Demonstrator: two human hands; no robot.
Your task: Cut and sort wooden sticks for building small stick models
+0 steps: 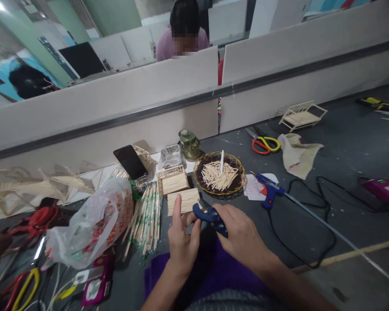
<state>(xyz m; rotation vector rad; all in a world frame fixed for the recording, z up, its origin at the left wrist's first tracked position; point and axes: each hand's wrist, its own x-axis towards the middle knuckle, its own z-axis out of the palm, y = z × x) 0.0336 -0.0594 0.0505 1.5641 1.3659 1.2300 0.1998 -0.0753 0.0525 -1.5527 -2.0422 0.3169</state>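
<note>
My right hand (243, 237) is closed round a blue-handled cutter (210, 216) held just above my lap. My left hand (181, 242) sits beside it, fingers raised and pinched near the cutter's jaws; what it holds is too small to make out. Just beyond the hands lies a flat panel of glued wooden sticks (183, 201), and behind it a small stick-built box (172, 179). A round wicker tray (238, 183) with several cut sticks stands to the right of these.
A bundle of wrapped chopsticks (147, 218), a plastic bag (94, 222) and a phone (130, 162) lie left. A blue glue gun (270, 190) with its black cord, scissors (262, 142), a cloth (298, 155) and a stick bench model (302, 114) lie right. A person sits behind the white partition (116, 99).
</note>
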